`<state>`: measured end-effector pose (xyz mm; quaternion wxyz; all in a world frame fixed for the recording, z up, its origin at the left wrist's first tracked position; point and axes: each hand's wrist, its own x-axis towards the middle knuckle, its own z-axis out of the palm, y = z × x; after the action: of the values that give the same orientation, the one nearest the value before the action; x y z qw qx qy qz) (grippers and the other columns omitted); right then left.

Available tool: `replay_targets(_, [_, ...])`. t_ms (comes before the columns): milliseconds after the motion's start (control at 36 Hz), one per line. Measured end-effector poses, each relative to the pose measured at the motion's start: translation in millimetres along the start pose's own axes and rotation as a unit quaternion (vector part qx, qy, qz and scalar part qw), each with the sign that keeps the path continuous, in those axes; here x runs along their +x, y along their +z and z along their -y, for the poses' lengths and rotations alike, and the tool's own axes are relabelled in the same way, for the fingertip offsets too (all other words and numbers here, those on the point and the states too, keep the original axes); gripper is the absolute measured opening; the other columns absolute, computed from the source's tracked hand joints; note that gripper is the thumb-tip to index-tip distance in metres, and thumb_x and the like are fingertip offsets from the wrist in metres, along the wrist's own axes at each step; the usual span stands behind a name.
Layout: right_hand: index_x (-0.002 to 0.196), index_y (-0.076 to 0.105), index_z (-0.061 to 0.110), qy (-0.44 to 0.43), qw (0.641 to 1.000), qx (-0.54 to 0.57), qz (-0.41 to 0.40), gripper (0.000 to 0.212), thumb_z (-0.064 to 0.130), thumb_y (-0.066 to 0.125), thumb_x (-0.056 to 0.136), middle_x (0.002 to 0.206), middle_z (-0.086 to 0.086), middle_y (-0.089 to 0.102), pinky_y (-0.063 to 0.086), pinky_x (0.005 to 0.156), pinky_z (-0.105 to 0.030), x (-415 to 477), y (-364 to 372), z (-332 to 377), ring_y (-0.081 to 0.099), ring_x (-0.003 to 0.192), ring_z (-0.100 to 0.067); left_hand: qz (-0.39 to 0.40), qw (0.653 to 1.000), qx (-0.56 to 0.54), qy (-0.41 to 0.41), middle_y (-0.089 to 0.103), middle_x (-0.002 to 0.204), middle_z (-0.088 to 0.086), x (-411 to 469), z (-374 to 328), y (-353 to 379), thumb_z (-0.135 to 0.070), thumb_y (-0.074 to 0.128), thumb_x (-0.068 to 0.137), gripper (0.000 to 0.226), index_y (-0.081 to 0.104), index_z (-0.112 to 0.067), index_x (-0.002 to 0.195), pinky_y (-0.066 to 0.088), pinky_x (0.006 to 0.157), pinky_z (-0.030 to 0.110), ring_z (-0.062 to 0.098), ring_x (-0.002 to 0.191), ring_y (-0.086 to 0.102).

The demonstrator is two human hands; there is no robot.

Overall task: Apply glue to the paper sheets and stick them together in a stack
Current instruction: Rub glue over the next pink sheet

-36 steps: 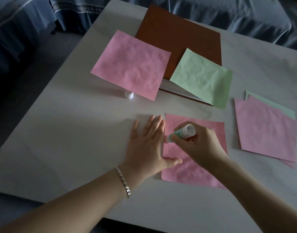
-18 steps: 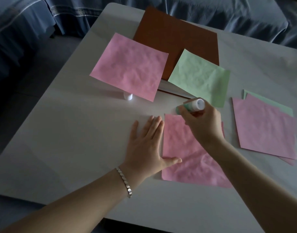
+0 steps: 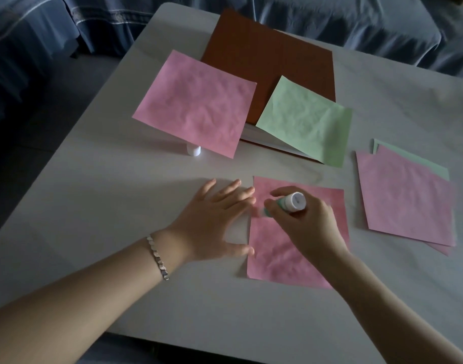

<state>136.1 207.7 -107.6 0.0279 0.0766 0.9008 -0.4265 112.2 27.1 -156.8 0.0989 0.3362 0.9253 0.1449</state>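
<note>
The right hand (image 3: 309,227) has its fingers curled round a glue stick (image 3: 290,203), thumb on one side and forefinger arched over the top. The stick is tilted, with its white end up and towards the person and its green end down at a pink sheet (image 3: 277,258) lying under the hand. That lower end is blurred, so I cannot tell whether it actually touches the paper. Just beside it, the left hand (image 3: 214,222) lies flat on the table (image 3: 120,206) with its fingers spread and straight. The fingertips and thumb tip reach the sheet's near-side edge, and nothing is held. A silver bracelet (image 3: 158,256) sits on that wrist. Out beyond the right hand's knuckles, well apart, a second pile has a pink sheet on top (image 3: 406,195) and a green sheet (image 3: 414,161) showing from under it. Ahead of both hands a green sheet (image 3: 303,122) and a larger pink sheet (image 3: 196,106) overlap a brown card (image 3: 272,56). A small white cap (image 3: 193,151) peeps out beneath that pink sheet's nearer edge, ahead of the left fingertips. Blue cloth (image 3: 330,17) lies past the table's far side.
</note>
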Motion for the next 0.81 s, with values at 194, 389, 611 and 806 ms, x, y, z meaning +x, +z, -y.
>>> replay_targets(194, [0.075, 0.065, 0.024, -0.015, 0.999, -0.041, 0.018, 0.018, 0.041, 0.070, 0.072, 0.065, 0.011, 0.065, 0.044, 0.056, -0.012, 3.0, 2.1, 1.6, 0.058, 0.065, -0.001, -0.009, 0.999, -0.002, 0.033, 0.018, 0.156, -0.006, 2.4, 0.5, -1.9, -0.074, 0.031, 0.072, 0.091, 0.029, -0.018, 0.144, -0.003, 0.115, 0.044, 0.014, 0.145, 0.006])
replay_targets(389, [0.086, 0.066, 0.021, -0.029, 0.996, -0.082, 0.021, 0.018, 0.034, 0.073, 0.076, 0.065, 0.013, 0.062, 0.044, 0.061, -0.012, 0.7, 1.9, 2.8, 0.059, 0.060, -0.004, 0.024, 1.000, 0.011, 0.006, 0.001, 0.157, -0.014, 5.2, -2.3, -1.7, -0.082, 0.013, 0.063, 0.103, 0.010, -0.026, 0.149, -0.017, 0.112, 0.037, 0.005, 0.141, -0.015])
replay_targets(611, [0.081, 0.065, 0.019, -0.036, 0.994, -0.095, 0.048, 0.009, 0.024, 0.072, 0.077, 0.067, 0.010, 0.063, 0.047, 0.057, -0.014, 1.2, -1.5, 7.9, 0.059, 0.060, -0.003, 0.015, 1.000, 0.002, 0.004, 0.005, 0.157, -0.011, 2.9, -4.4, 0.1, -0.084, 0.033, 0.065, 0.105, 0.015, -0.024, 0.148, -0.012, 0.115, 0.041, 0.008, 0.143, -0.010])
replay_targets(806, [0.077, 0.066, 0.022, -0.026, 0.993, -0.079, 0.089, 0.008, 0.019, 0.074, 0.076, 0.061, 0.009, 0.064, 0.047, 0.048, -0.015, -20.9, -6.1, -1.8, 0.060, 0.056, -0.001, 0.035, 0.999, 0.027, -0.002, -0.008, 0.157, -0.010, 1.1, -4.9, 0.1, -0.083, 0.041, 0.069, 0.108, 0.003, -0.023, 0.150, -0.014, 0.114, 0.043, 0.007, 0.141, -0.018])
